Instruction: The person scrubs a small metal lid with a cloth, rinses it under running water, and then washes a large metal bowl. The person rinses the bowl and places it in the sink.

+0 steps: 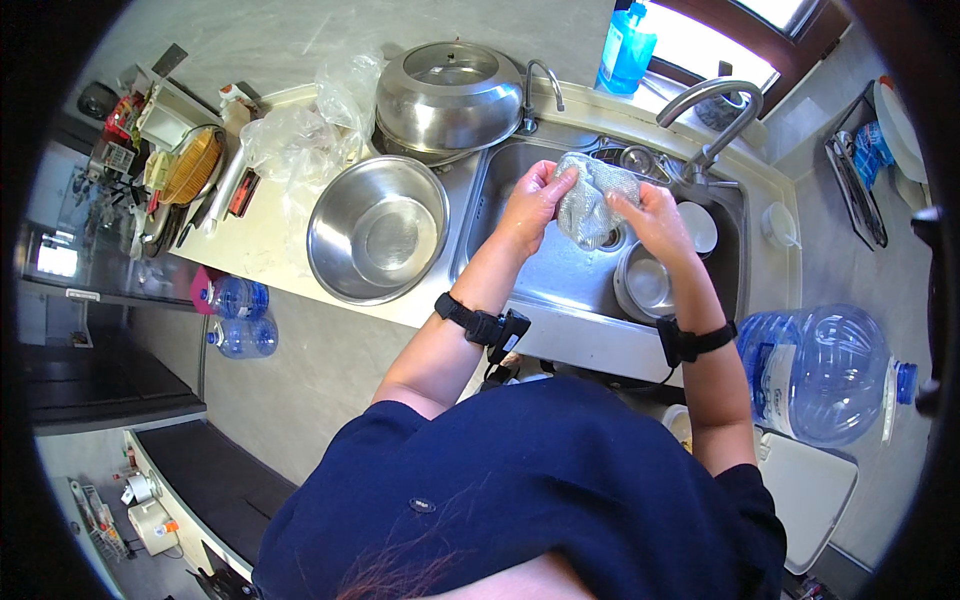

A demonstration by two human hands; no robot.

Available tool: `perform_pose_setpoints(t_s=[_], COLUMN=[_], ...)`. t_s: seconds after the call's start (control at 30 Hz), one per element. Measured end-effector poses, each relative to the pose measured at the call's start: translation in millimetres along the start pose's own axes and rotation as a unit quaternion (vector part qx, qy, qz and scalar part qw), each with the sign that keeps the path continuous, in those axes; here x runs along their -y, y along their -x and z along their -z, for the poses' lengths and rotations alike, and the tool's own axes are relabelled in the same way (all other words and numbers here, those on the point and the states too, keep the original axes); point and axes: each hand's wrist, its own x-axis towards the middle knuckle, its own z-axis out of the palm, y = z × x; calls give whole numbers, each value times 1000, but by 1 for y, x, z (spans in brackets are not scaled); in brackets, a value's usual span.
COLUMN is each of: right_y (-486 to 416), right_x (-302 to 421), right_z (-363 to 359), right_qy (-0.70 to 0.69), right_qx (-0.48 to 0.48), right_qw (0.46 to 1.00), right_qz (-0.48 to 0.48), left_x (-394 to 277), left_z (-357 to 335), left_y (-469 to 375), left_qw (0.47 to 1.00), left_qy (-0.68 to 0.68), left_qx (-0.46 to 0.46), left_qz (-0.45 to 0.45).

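A grey-white woven dishcloth (pixel 589 202) is stretched between my two hands above the stainless steel sink (pixel 547 277). My left hand (pixel 538 196) grips its left side with the thumb on top. On its right side, my right hand (pixel 651 217) pinches the cloth. Stacked metal bowls (pixel 646 283) sit in the sink below my right hand, with a white bowl (pixel 697 226) behind them. The curved faucet (pixel 724 112) rises at the sink's back right corner. Part of the drain shows under the cloth.
Left of the sink stands a large steel basin (pixel 379 231), with a lidded steel pot (pixel 450 97) behind it. Clear plastic bags (pixel 300 142) lie farther left. A blue soap bottle (pixel 628 51) is by the window; a large water bottle (pixel 817 375) stands at the right.
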Motion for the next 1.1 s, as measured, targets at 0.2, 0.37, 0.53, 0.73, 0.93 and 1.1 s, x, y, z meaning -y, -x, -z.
perform_pose_setpoints(t_s=[0.2, 0.37, 0.53, 0.73, 0.93, 1.1], right_y=[-13, -17, -64, -124, -55, -17], right_x=[24, 61, 92, 119, 36, -65], right_z=[30, 76, 114, 201, 209, 154], right_qy=[-353, -239, -177, -488, -466, -560], right_qx=[-170, -221, -248, -289, -296, -305], right_qw=[913, 942, 942, 818, 822, 769], right_qz=[110, 86, 142, 97, 143, -50], left_x=[-9, -3, 3, 10, 35, 54], left_z=[21, 36, 29, 26, 38, 41], left_y=[5, 3, -9, -19, -8, -4], left_qw=[1000, 991, 973, 979, 973, 971], left_qy=[12, 64, 175, 136, 109, 81], left_qx=[2, -90, -110, -102, -127, -129], left_qz=[12, 72, 102, 112, 156, 187])
